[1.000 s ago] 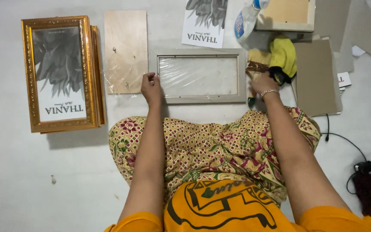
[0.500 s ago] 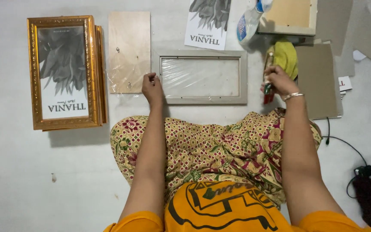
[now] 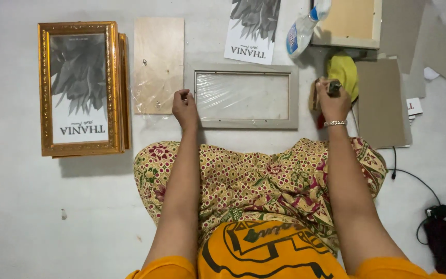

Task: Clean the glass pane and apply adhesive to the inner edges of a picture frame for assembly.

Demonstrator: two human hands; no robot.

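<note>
Centre of frame: grey picture frame (image 3: 242, 96) face-down on floor. Left hand (image 3: 185, 108) at its left edge, fingers curled, steadying. Right hand (image 3: 332, 101), right of frame, clenched on small tool (image 3: 333, 87). Step judged: backing work; next needs tool brought to frame edge.

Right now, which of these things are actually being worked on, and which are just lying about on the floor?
In hand:
- grey frame, touched by the left hand
- small dark tool, gripped by the right hand

Lying about:
- gold frames
- plywood backing
- spray bottle
- loose print
- cardboard sheets
</note>
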